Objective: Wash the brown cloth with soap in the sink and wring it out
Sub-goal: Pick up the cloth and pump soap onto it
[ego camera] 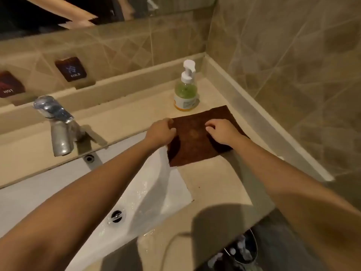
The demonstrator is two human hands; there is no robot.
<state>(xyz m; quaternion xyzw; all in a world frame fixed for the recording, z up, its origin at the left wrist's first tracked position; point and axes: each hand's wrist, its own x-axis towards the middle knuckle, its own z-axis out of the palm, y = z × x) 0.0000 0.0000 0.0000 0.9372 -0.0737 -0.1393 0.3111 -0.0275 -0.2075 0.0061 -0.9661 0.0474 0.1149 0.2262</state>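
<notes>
The brown cloth (193, 139) lies flat on the beige counter to the right of the white sink (58, 182). Its near-left corner hangs slightly over the sink edge. My left hand (161, 132) pinches the cloth's left edge with curled fingers. My right hand (221, 131) rests on the cloth's right part, fingers bent down onto it. A pump bottle of green soap (185, 90) stands upright just behind the cloth. The chrome faucet (58, 124) is behind the sink, with no water running.
The sink basin is wet, with a drain (116, 215) near the front and an overflow hole (89, 158) under the faucet. HOT and COLD signs sit on the back ledge. Tiled walls close the right corner. A bin (240, 249) stands below the counter's front edge.
</notes>
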